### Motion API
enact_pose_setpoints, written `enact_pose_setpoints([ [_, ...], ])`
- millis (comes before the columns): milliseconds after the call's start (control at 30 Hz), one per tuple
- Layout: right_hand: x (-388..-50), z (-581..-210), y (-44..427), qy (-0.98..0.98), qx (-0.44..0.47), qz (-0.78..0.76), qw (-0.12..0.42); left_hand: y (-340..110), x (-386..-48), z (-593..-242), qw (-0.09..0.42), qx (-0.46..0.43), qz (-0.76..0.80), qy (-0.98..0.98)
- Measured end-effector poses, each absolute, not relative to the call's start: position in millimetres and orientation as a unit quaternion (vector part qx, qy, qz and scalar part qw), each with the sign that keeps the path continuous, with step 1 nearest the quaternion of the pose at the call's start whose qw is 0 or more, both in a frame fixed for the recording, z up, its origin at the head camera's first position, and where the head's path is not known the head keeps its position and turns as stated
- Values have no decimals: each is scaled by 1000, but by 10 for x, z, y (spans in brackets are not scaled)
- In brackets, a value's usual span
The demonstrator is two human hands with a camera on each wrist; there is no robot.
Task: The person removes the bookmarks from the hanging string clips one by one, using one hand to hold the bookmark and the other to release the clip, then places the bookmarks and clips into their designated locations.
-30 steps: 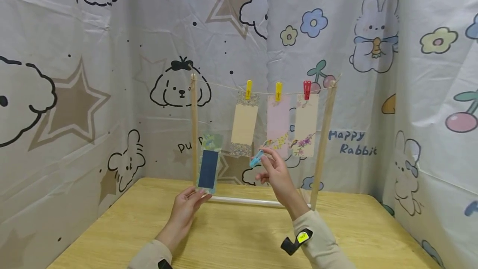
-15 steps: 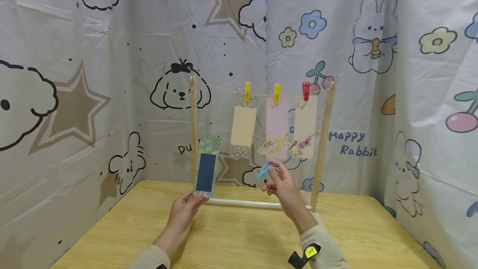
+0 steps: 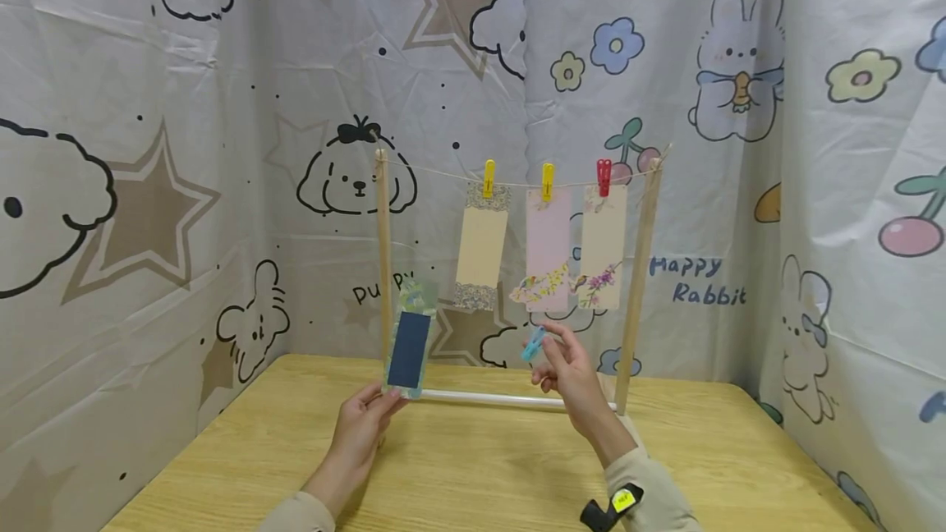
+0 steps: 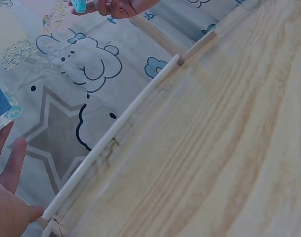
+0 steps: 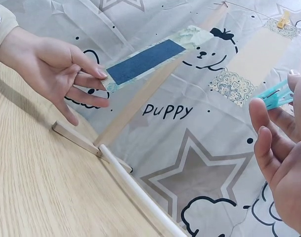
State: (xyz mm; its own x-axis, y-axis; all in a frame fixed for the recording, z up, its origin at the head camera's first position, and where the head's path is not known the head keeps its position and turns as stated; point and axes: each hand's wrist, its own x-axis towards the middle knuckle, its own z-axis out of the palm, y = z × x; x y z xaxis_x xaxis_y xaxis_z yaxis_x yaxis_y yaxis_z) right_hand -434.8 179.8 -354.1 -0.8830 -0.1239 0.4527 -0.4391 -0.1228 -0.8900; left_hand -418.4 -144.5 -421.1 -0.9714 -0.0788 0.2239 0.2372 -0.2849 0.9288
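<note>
My left hand (image 3: 358, 431) pinches the bottom edge of a green-patterned card with a dark blue panel (image 3: 409, 350), held upright by the frame's left post. In the right wrist view, thumb and fingers grip that card (image 5: 149, 61) at one end. Between the thumb and fingers of my right hand (image 3: 576, 380) is a light blue clothespin (image 3: 534, 344), below the hanging cards. Three cards hang from the string: a cream one with patterned ends (image 3: 483, 249), a pink floral one (image 3: 548, 245) and a cream floral one (image 3: 603, 245).
The string (image 3: 432, 171) runs between two wooden posts (image 3: 640, 277), joined low down by a white bar (image 3: 495, 399). Two yellow clothespins (image 3: 489, 179) and a red clothespin (image 3: 603, 177) clip the cards. A wooden table (image 3: 473, 474) lies below, with printed curtains (image 3: 325, 39) around.
My right hand has moved right and down with the light blue clothespin, away from the cream patterned card. My left hand has lowered the green card slightly.
</note>
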Motion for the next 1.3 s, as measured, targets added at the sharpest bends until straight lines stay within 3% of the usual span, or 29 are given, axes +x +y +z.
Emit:
enact_pose_setpoints([
  [600,-4310,-3656,1799,-670,220,691,162,-1438,-4011,-4326,99,-49,-773,-625],
  [1300,-4365,-4051,1905,-709,141,654,223,-1435,-3816,-4358,118,-25,-713,-691],
])
